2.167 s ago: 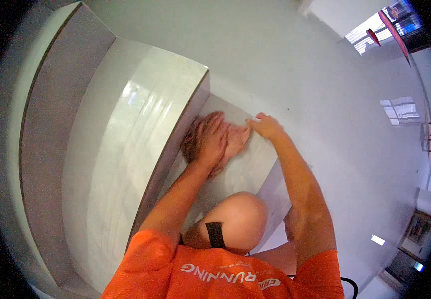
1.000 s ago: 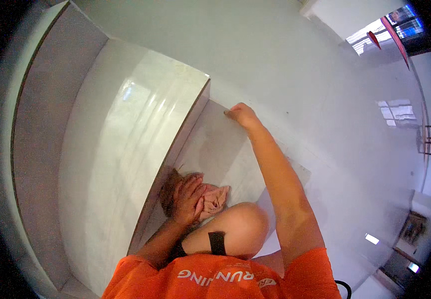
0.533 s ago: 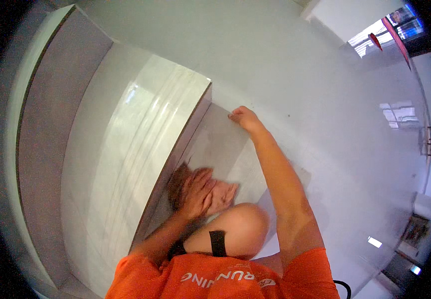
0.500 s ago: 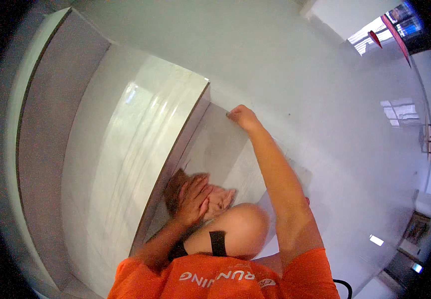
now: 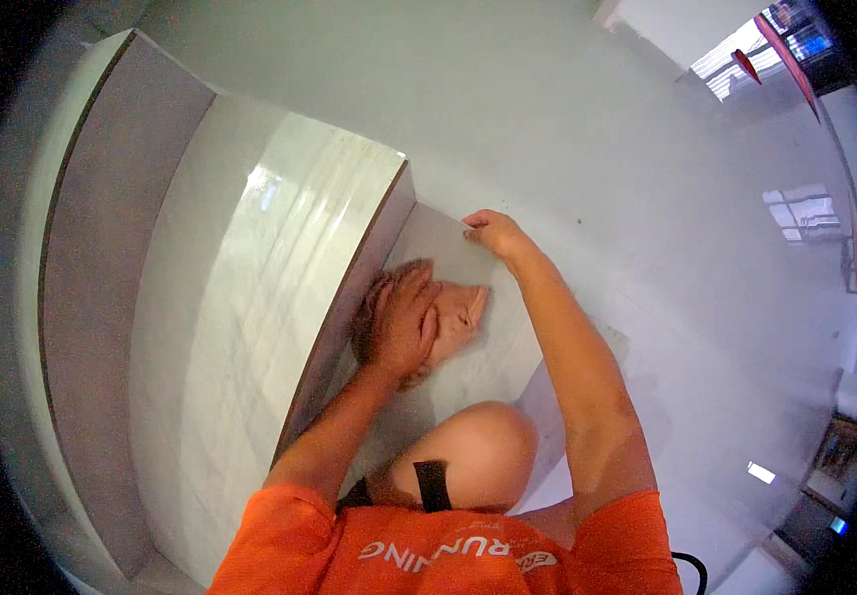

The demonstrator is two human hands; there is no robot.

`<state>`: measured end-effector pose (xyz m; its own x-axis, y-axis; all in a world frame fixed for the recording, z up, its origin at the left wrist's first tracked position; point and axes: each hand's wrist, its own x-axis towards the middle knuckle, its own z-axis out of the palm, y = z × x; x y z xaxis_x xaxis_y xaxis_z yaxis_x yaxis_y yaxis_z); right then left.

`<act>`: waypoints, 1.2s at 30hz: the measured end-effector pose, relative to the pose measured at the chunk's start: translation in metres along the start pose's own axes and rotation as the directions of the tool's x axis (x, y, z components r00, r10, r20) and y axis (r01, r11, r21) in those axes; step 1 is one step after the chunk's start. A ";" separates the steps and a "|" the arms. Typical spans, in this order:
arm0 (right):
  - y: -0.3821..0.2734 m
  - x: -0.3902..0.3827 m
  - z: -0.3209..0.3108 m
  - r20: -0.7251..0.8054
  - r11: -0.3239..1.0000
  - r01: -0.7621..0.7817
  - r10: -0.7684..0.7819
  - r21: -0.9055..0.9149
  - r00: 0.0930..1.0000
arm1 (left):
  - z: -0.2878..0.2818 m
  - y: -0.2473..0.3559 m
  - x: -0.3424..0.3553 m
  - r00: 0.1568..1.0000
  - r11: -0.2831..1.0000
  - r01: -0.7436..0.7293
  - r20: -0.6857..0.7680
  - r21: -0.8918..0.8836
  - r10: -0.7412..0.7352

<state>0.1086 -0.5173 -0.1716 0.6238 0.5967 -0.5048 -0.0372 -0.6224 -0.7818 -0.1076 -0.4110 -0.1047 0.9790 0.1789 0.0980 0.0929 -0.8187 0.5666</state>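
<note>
My left hand (image 5: 406, 322) presses, fingers spread a little, on a crumpled brown and pinkish cloth (image 5: 458, 312). The cloth lies on the pale, smooth lower step (image 5: 448, 238), close to the foot of the riser (image 5: 354, 297). Part of it is hidden under my palm. Farther off, my right hand (image 5: 496, 234) is at the far edge of this step, with its fingers bent and thumb tucked in. Whatever is between those fingers, if anything, is too small to make out. My bare knee (image 5: 483, 446) is bent between my arms.
To the left rises a glossy pale step (image 5: 250, 258) with streaky reflections and a dark lower edge. Beyond it stands another grey-purple riser (image 5: 106, 258). A shiny pale floor (image 5: 686, 278) stretches right. Picture frames and furniture (image 5: 835, 446) show at the far right.
My left hand and the cloth have slid forward and slightly right along the step, away from my knee. My right hand has shifted slightly to the right.
</note>
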 end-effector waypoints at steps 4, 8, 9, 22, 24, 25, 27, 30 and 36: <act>-0.062 -0.022 0.007 -0.163 0.938 -0.250 0.215 -0.238 0.963 | 0.011 0.014 -0.042 0.999 0.999 -0.041 0.035 0.011 0.040; -0.079 -0.033 0.001 -0.286 0.894 -0.368 0.293 -0.257 0.912 | 0.017 0.014 -0.013 0.998 0.998 -0.062 0.014 0.017 0.062; -0.070 -0.035 -0.003 -0.267 0.907 -0.313 0.240 -0.282 0.934 | 0.023 0.010 0.010 0.997 0.996 -0.075 -0.016 0.040 0.075; 0.124 -0.113 -0.015 -0.611 0.806 0.113 0.341 0.582 0.714 | 0.064 0.009 -0.038 0.971 0.975 -0.217 0.093 -0.050 0.221; 0.100 -0.111 -0.010 -0.532 0.817 0.059 0.316 0.573 0.786 | 0.049 -0.002 -0.059 0.974 0.990 -0.140 0.175 -0.034 0.144; 0.090 -0.114 -0.014 -0.462 0.845 0.014 0.278 0.534 0.842 | 0.041 0.004 -0.053 0.976 0.987 -0.160 0.151 0.001 0.158; 0.084 -0.106 -0.018 -0.444 0.826 -0.009 0.311 0.563 0.841 | 0.044 0.012 -0.025 0.973 0.980 -0.199 0.114 -0.013 0.199; 0.085 -0.083 -0.019 -0.398 0.807 -0.101 0.391 0.581 0.830 | 0.061 0.025 0.026 0.968 0.969 -0.246 0.032 -0.038 0.247; 0.107 -0.077 -0.001 -0.570 0.833 0.009 0.372 0.554 0.732 | 0.077 0.038 0.059 0.967 0.966 -0.255 -0.012 -0.041 0.255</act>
<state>0.0571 -0.6303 -0.2166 0.8885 -0.0831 -0.4513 -0.4577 -0.2328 -0.8581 -0.0327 -0.4738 -0.1403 0.9681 -0.0292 0.2490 -0.1675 -0.8145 0.5555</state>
